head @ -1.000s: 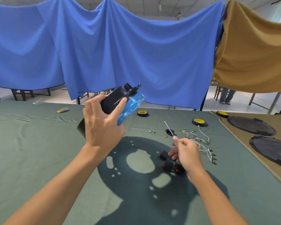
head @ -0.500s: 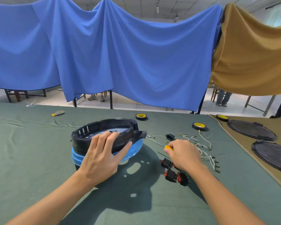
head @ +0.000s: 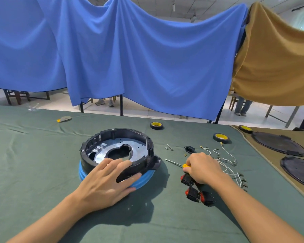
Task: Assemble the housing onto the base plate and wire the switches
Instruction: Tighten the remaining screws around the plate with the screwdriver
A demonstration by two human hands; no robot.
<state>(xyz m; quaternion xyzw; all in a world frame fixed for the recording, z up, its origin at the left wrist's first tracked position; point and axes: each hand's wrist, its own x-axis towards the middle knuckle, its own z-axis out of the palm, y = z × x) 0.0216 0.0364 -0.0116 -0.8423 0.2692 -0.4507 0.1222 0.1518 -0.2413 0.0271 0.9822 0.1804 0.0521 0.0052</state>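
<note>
A round black housing [head: 144, 142] sits on a blue base [head: 142, 180] on the green cloth, with a silver metal plate [head: 112, 149] inside it. My left hand [head: 107, 183] rests on the housing's near rim with fingers spread. My right hand [head: 203, 168] grips a yellow-handled screwdriver [head: 174, 163] whose shaft points left, low over the cloth. Three black switches with red rockers [head: 195, 194] lie just beside and below that hand. White wires with terminals [head: 228, 162] are scattered to its right.
A black socket part [head: 189, 149] and small screws [head: 169, 147] lie behind my right hand. Two tape rolls [head: 156, 125] [head: 221, 137] sit farther back. Dark round lids [head: 277, 143] lie on the brown cloth at right. Blue and tan drapes hang behind the table.
My left hand lowered the housing and base from the air onto the cloth and now rests on its rim. My right hand closed on the screwdriver and came down near the switches.
</note>
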